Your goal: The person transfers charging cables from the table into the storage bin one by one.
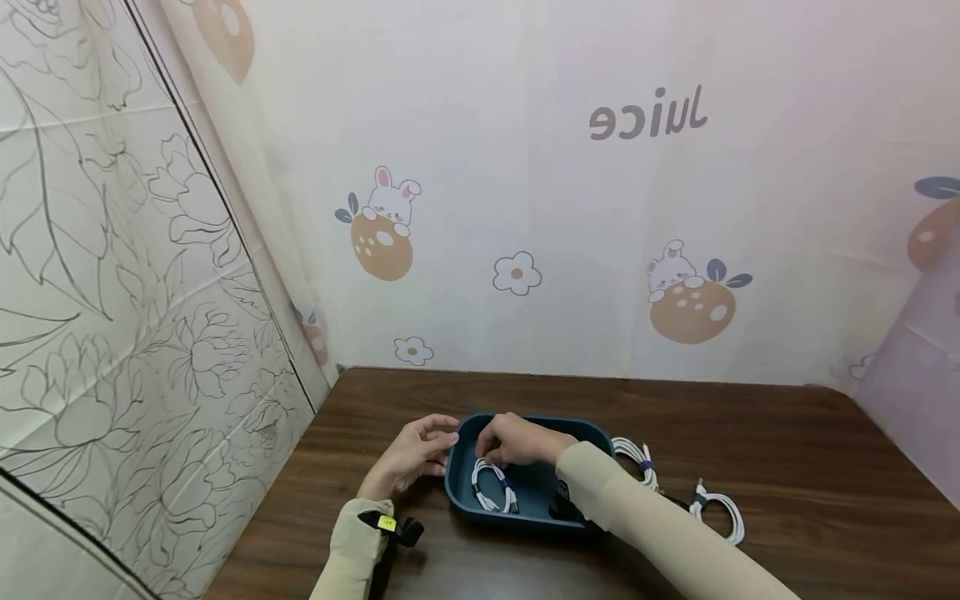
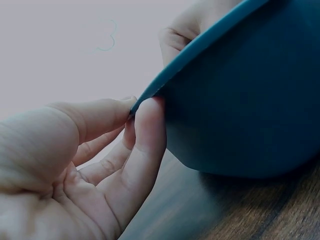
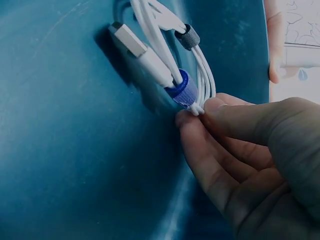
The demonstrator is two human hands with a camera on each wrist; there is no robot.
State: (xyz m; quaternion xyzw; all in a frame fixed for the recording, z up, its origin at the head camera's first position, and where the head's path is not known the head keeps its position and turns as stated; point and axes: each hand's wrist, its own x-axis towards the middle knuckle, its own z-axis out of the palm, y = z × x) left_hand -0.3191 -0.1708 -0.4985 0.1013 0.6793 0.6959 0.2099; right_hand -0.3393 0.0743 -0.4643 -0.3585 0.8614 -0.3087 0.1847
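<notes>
Toward the left edge of the brown wood-grain table (image 1: 825,467), our left hand (image 1: 412,454) pinches the left rim of a dark teal, rounded oblong tub (image 1: 517,521), thumb and fingertips closed on it. The tub rests near the surface's far edge, left of its middle. Inside its left end we see a coil of thin white cable (image 3: 156,42) with a purple tie, a grey tie and a metal plug; our right hand (image 1: 517,440) pinches it between thumb and fingertip. Just beside the tub's right end lies a looped white cable (image 1: 628,447); farther toward the surface's right edge, we have a curved white cable (image 1: 732,505), partly behind our cream sleeve (image 1: 660,533).
</notes>
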